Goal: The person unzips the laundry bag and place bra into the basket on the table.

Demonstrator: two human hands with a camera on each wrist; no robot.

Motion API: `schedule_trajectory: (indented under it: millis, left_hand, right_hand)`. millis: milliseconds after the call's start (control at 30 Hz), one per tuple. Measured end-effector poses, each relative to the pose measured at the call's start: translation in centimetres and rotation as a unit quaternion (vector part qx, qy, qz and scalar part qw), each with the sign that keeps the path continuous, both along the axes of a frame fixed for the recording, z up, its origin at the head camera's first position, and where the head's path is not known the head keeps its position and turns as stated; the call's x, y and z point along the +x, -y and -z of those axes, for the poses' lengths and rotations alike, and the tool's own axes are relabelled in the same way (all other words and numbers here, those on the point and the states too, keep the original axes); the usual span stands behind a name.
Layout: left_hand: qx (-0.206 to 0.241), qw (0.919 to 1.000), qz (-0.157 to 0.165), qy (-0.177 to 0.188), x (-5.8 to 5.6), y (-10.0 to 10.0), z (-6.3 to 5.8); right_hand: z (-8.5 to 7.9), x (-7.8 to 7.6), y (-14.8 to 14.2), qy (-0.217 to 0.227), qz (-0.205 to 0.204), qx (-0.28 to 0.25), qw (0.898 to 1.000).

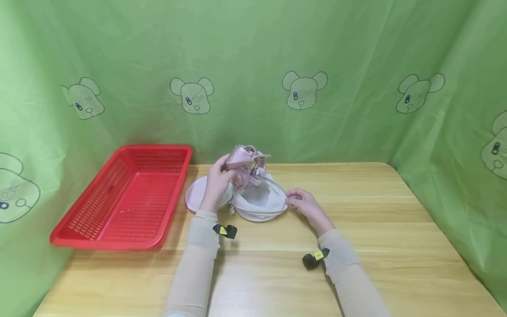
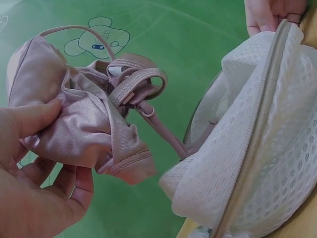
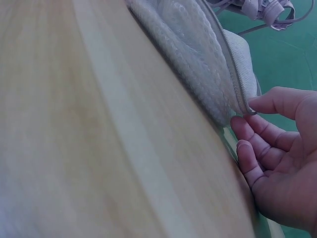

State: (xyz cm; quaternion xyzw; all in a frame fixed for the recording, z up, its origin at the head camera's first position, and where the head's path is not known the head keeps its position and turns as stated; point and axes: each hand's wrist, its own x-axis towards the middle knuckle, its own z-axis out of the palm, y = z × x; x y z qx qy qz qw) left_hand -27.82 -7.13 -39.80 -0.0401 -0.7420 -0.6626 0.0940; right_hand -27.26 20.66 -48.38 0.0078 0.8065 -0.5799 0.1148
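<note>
My left hand (image 1: 215,184) holds a pink satin bra (image 1: 240,162) up over an unzipped white mesh laundry bag (image 1: 259,215). In the left wrist view the thumb presses on a cup of the bra (image 2: 81,131), with the other fingers beneath it. Looped straps hang off its far side, and one strap runs down into the bag's mouth. At the bag's right edge, my right hand (image 1: 306,206) pinches the rim by the zipper between thumb and fingertips, seen closely in the right wrist view. The bag's round flap (image 1: 195,193) lies folded out to the left, partly behind my left hand.
To the left stands a red plastic basket (image 1: 169,207) with slotted walls, close beside the flap. Everything rests on a wooden table (image 1: 380,229). A green curtain (image 1: 245,53) with bear drawings encloses the back and sides.
</note>
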Motion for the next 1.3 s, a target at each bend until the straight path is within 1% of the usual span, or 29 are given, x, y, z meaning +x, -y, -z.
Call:
schedule_trajectory:
  millis: [100,333,533,767,1033,1300]
  left_hand:
    - [0.002,1.0000,-0.004,0.001,0.1,0.1,-0.2]
    - [0.004,0.9996,-0.013,-0.023,-0.3,0.4,-0.5]
    - [0.009,0.9996,-0.021,-0.019,-0.4,0.7,-1.2]
    - [0.001,0.9992,-0.030,-0.026,-0.4,1.1,-1.8]
    - [0.016,0.9987,-0.021,-0.044,-0.5,1.4,-2.6]
    - [0.001,0.9974,-0.024,-0.068,-0.7,2.0,-3.7]
  right_hand:
    - [0.1,0.0,0.0,-0.002,-0.001,-0.004,1.000]
    - [0.2,0.0,0.0,-0.010,-0.005,-0.004,1.000]
    - [0.3,-0.1,0.0,-0.009,-0.007,-0.009,1.000]
    - [0.2,0.0,0.0,-0.011,-0.008,-0.008,1.000]
    - [0.1,0.0,0.0,-0.011,-0.006,-0.004,1.000]
    - [0.2,-0.1,0.1,-0.010,-0.004,-0.009,1.000]
